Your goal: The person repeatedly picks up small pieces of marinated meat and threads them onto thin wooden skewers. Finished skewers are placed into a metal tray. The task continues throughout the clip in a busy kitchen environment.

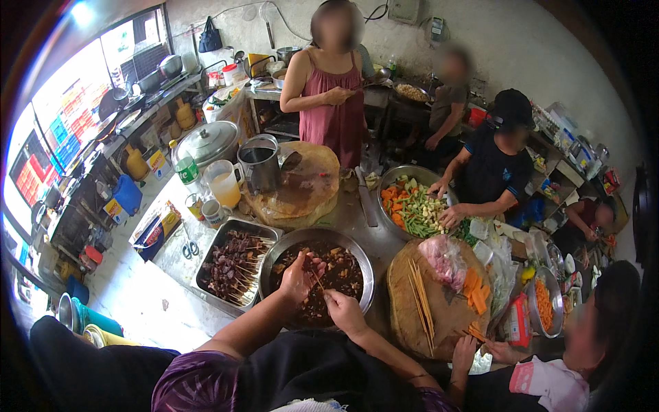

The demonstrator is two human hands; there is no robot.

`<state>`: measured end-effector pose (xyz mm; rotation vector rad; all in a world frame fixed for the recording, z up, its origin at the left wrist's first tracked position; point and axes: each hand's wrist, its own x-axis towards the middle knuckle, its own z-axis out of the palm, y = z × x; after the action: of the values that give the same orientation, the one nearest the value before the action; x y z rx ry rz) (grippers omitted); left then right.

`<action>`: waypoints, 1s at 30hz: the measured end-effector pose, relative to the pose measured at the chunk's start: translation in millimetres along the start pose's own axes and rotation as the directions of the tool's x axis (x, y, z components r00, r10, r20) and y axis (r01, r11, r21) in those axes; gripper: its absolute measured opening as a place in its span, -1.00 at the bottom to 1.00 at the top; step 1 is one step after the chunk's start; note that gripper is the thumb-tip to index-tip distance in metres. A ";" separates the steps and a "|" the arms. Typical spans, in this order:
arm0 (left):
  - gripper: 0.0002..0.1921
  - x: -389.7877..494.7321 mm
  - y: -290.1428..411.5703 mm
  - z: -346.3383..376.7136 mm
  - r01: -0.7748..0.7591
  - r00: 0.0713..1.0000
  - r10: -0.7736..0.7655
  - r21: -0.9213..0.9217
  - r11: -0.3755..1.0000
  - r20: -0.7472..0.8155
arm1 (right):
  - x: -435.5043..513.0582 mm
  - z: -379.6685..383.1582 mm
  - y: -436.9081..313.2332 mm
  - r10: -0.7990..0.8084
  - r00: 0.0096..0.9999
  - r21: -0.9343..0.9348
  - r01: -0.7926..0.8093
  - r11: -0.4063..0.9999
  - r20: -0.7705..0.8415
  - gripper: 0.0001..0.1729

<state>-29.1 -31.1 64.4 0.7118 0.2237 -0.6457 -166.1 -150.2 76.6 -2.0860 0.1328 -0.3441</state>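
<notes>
Over a wide metal basin (368,278) of dark marinade with meat pieces, my left hand (301,275) is raised, its fingers curled around a piece of dark meat. My right hand (344,309) pinches a thin bamboo skewer (318,280) whose far end reaches the left hand's fingers. Left of the basin, a rectangular metal tray (204,255) holds rows of skewered dark meat (231,262). To the right, a bundle of bare bamboo skewers (422,304) lies on a round wooden chopping board (404,329), beside bagged pink meat (444,262) and orange carrot slices (476,291).
Ahead stand a second round board (309,180), a metal pitcher (259,165), a plastic jug (224,185) and a knife (367,201). A co-worker (494,159) reaches into a bowl of cut vegetables (417,206). Another co-worker's hands (466,350) work at the right board's near edge. Scissors (190,250) lie left.
</notes>
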 end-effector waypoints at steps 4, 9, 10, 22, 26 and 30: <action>-0.72 -4.1 -0.4 -3.2 0.040 0.999 -0.040 -0.029 0.999 0.021 | -2.0 -0.6 -4.2 -0.025 1.000 0.011 0.025 1.000 0.019 -0.71; -0.78 -3.3 -4.0 2.7 -0.066 0.998 0.066 -0.011 0.998 -0.012 | -4.6 2.3 -3.3 -0.036 0.999 -0.028 0.036 0.999 0.012 -0.70; -0.77 -3.5 -5.6 4.9 -0.094 0.995 0.093 0.011 0.996 0.016 | -4.6 3.3 -3.0 -0.041 0.999 -0.034 0.041 0.999 0.007 -0.71; -0.73 -9.1 -22.4 8.2 -0.065 0.988 0.095 0.229 0.971 -0.123 | -13.2 14.2 3.4 0.002 1.000 0.030 -0.002 1.000 -0.007 -0.73; -0.72 -10.7 -22.2 5.3 -0.016 0.991 0.041 0.187 0.982 -0.131 | -14.5 17.2 5.3 -0.026 0.999 0.012 0.026 1.000 -0.039 -0.72; -0.72 -15.5 -23.5 6.3 -0.016 0.990 0.045 0.215 0.977 -0.130 | -14.5 19.3 5.6 0.043 0.999 0.044 -0.043 0.998 -0.013 -0.73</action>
<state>-56.0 -41.4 62.7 0.9654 0.2695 -0.5980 -173.9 -133.8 59.8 -2.0345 0.1764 -0.3326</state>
